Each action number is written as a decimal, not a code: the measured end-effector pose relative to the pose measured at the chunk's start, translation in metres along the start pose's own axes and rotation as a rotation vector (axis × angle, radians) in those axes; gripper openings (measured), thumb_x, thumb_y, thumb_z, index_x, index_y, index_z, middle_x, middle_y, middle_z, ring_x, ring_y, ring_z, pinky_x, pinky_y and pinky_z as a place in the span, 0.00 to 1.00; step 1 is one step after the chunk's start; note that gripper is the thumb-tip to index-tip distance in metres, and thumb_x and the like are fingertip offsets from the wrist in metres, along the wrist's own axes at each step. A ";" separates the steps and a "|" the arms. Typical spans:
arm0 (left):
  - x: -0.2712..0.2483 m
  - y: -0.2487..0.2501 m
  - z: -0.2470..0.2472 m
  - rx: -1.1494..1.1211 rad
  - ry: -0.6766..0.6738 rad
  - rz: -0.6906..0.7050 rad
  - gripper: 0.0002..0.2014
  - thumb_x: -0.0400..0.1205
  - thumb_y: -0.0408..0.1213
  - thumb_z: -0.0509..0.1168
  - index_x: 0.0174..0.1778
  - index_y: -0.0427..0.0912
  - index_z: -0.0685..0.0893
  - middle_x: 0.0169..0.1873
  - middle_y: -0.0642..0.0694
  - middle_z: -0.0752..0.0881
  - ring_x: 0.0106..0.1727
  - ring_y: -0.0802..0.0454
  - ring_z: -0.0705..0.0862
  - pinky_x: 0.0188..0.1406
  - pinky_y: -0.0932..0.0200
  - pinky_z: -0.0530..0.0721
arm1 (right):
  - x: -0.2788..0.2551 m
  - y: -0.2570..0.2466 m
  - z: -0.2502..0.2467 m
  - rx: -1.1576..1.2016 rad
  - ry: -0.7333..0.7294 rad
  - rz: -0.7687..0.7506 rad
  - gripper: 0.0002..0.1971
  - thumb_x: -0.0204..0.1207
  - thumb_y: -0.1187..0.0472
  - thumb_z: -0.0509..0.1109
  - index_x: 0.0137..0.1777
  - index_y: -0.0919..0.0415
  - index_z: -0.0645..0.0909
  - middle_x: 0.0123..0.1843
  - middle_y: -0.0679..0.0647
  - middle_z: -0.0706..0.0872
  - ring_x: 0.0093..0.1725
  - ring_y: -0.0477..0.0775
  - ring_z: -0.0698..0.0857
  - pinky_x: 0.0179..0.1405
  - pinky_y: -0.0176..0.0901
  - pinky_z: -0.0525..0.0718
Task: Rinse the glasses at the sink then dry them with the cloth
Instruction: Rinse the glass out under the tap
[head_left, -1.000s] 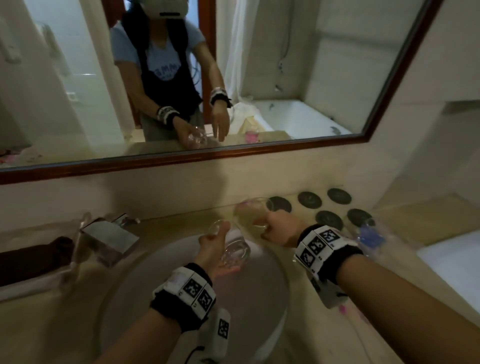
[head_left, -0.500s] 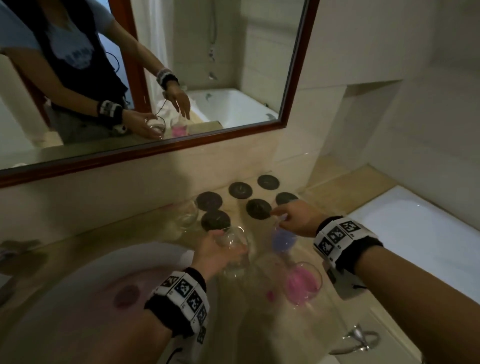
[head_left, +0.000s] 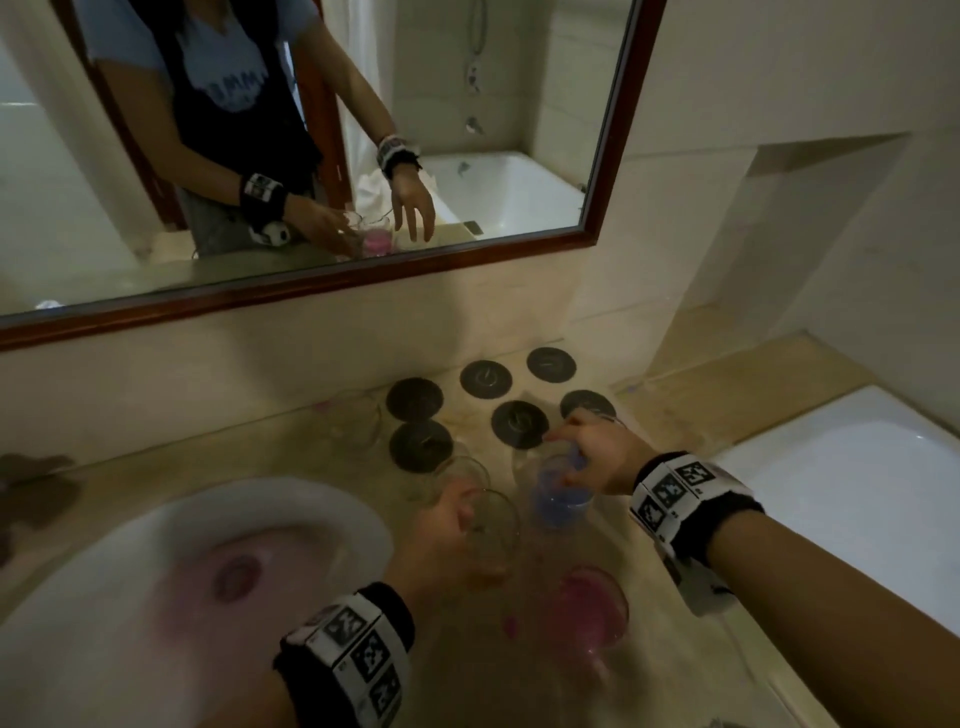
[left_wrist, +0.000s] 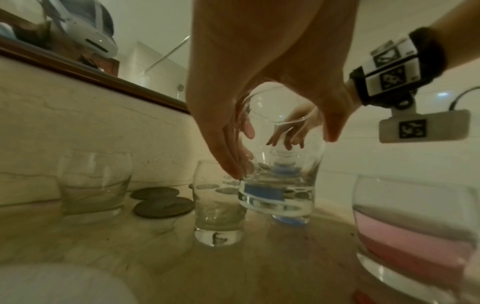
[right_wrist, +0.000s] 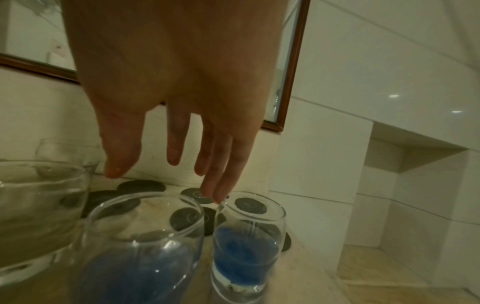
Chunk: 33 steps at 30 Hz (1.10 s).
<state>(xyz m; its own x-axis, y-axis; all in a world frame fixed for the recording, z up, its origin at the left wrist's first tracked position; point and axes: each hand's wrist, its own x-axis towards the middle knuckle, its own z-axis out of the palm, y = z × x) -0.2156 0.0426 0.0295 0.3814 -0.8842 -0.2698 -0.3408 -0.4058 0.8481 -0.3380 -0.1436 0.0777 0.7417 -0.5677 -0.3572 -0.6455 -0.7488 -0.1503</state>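
Note:
My left hand (head_left: 452, 525) grips an empty clear glass (head_left: 491, 525) and holds it just above the counter, right of the sink (head_left: 322, 512). In the left wrist view the fingers (left_wrist: 226, 156) and thumb wrap this glass (left_wrist: 283, 185). My right hand (head_left: 574, 452) hovers over a small glass with blue liquid (head_left: 558, 499). Its fingers are straight, and one fingertip (right_wrist: 219, 197) touches the rim of the blue glass (right_wrist: 246, 236). A wide glass of pink liquid (head_left: 592, 608) stands nearer to me.
Several black coasters (head_left: 485, 379) lie at the back of the beige counter (head_left: 291, 447). Two more clear glasses (head_left: 358, 421) (head_left: 457, 475) stand near them. A mirror (head_left: 467, 104) spans the wall, and a white bathtub (head_left: 857, 478) is at the right.
The view swung right from the sink to the counter. My left hand carried the clear glass rightward off the basin. My right hand left a glass at the back and reached the blue glass.

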 end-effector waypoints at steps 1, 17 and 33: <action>-0.001 -0.002 0.004 0.006 -0.034 0.021 0.37 0.70 0.30 0.77 0.71 0.50 0.66 0.57 0.50 0.76 0.53 0.56 0.80 0.38 0.67 0.86 | 0.002 0.001 0.004 -0.007 -0.024 -0.028 0.32 0.74 0.49 0.70 0.76 0.52 0.66 0.74 0.54 0.67 0.71 0.56 0.72 0.69 0.44 0.70; 0.013 -0.025 0.034 0.157 -0.096 -0.005 0.42 0.64 0.40 0.80 0.70 0.52 0.64 0.66 0.51 0.74 0.64 0.55 0.76 0.61 0.62 0.78 | 0.017 0.020 0.048 0.060 -0.027 -0.117 0.44 0.60 0.54 0.82 0.75 0.52 0.64 0.75 0.54 0.68 0.73 0.57 0.71 0.72 0.52 0.72; -0.013 -0.034 -0.017 0.149 0.055 0.233 0.42 0.69 0.43 0.78 0.78 0.44 0.66 0.74 0.49 0.72 0.74 0.54 0.72 0.72 0.63 0.72 | 0.019 -0.032 -0.040 0.160 0.159 -0.160 0.48 0.57 0.57 0.83 0.76 0.51 0.62 0.66 0.51 0.77 0.63 0.53 0.78 0.55 0.40 0.77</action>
<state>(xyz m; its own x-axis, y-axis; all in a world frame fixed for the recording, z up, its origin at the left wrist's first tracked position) -0.1944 0.0714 0.0121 0.3231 -0.9452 -0.0470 -0.5455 -0.2266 0.8069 -0.2962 -0.1443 0.1124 0.8479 -0.5023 -0.1698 -0.5287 -0.7772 -0.3411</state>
